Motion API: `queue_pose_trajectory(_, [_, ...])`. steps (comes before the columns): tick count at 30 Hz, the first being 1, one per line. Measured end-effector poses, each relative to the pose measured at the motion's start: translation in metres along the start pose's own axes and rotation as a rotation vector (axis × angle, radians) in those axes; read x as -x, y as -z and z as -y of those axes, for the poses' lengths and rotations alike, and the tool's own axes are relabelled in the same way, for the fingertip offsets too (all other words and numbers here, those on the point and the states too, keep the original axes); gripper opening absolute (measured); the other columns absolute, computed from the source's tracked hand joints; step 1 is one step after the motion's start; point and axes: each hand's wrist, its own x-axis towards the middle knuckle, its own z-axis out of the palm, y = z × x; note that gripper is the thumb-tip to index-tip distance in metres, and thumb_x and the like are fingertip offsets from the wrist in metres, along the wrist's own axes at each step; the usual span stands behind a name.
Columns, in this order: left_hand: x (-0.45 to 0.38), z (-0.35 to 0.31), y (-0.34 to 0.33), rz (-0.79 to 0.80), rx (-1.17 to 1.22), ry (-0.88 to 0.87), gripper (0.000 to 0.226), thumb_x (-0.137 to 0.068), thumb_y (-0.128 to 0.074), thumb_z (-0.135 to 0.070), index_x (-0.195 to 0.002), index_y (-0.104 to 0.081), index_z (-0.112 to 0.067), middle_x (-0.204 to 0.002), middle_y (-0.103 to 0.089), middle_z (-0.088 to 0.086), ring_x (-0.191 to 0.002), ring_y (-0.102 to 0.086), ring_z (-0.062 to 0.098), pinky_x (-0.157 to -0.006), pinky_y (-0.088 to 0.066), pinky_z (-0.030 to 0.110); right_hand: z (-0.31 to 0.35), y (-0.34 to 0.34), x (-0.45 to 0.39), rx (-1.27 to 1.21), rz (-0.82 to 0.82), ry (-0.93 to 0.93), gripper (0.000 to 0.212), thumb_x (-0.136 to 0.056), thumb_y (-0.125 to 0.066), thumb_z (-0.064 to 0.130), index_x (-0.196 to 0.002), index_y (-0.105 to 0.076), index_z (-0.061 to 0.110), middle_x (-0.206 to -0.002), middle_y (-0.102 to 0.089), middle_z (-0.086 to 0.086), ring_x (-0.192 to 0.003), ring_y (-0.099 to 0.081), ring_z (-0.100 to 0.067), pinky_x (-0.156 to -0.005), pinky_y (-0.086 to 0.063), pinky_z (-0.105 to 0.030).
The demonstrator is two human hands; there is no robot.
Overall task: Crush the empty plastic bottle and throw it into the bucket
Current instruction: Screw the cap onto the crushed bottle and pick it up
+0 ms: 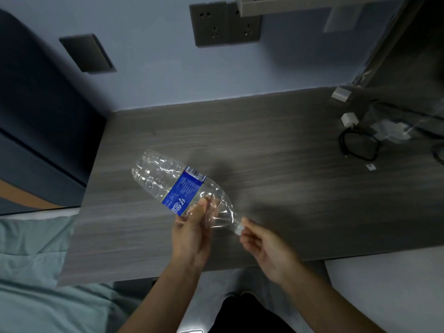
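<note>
Clear ribbed plastic bottle (173,186), blue label, base toward 10 o'clock above the wood-grain desk (276,164). Left hand (192,231) closed around its shoulder; right hand (264,248) pinches the neck.

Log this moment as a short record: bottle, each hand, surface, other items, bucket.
bottle: clear plastic bottle with blue label, held tilted above the desk, neck toward the person, not flattened
left hand: left hand grips the bottle's shoulder just below the label
right hand: right hand pinches the neck end
surface: grey wood-grain desk
other items: white charger and coiled black cable at the desk's right
bucket: not in view
</note>
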Motion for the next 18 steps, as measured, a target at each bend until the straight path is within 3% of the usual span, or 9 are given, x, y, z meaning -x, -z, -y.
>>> queue_pose_trajectory(3, [0.0,-0.004,-0.001,0.002,0.036,0.01,0.024,-0.088,-0.049,0.003,-0.076,-0.066,-0.01,-0.065,-0.075,-0.001,-0.064,-0.071,0.008,-0.066,-0.06,0.024,0.002,-0.001,0.002,0.113,0.037,0.067,0.02,-0.086,-0.058,0.017,-0.067,-0.061,0.01,-0.041,-0.064,0.0,-0.041,-0.064,-0.01,-0.039,-0.05,-0.016])
queue_pose_trajectory(5, [-0.001,-0.005,-0.001,-0.022,0.036,0.02,0.019,-0.088,-0.05,0.002,-0.079,-0.063,-0.01,-0.064,-0.074,-0.002,-0.063,-0.07,0.007,-0.063,-0.059,0.023,-0.001,-0.003,0.004,0.219,0.038,0.149,0.005,-0.084,-0.061,0.018,-0.078,-0.061,0.018,-0.047,-0.065,-0.001,-0.043,-0.066,-0.013,-0.043,-0.053,-0.018])
queue_pose_trajectory(8, [0.001,-0.005,-0.003,-0.032,0.045,0.03,0.018,-0.087,-0.051,0.001,-0.08,-0.063,-0.009,-0.064,-0.074,-0.002,-0.063,-0.07,0.008,-0.063,-0.059,0.023,-0.006,-0.001,0.001,0.266,0.028,0.273,0.024,-0.08,-0.063,0.002,-0.086,-0.059,0.024,-0.06,-0.067,0.002,-0.052,-0.068,-0.009,-0.052,-0.057,-0.019])
queue_pose_trajectory(11, [0.003,-0.005,-0.002,-0.042,0.031,0.027,0.018,-0.087,-0.051,0.001,-0.08,-0.063,-0.01,-0.065,-0.074,-0.002,-0.064,-0.069,0.008,-0.065,-0.059,0.025,-0.007,0.0,0.002,0.303,0.018,0.354,0.024,-0.079,-0.062,-0.005,-0.081,-0.063,0.019,-0.061,-0.071,0.005,-0.061,-0.069,-0.008,-0.064,-0.058,-0.019])
queue_pose_trajectory(18, [0.007,-0.005,0.003,-0.034,-0.013,0.001,0.019,-0.088,-0.047,0.005,-0.08,-0.06,-0.007,-0.061,-0.072,-0.002,-0.06,-0.068,0.008,-0.059,-0.058,0.02,-0.012,0.001,0.004,0.193,0.074,0.224,0.012,-0.082,-0.06,0.001,-0.076,-0.066,0.009,-0.056,-0.073,0.003,-0.059,-0.071,-0.01,-0.057,-0.055,-0.013])
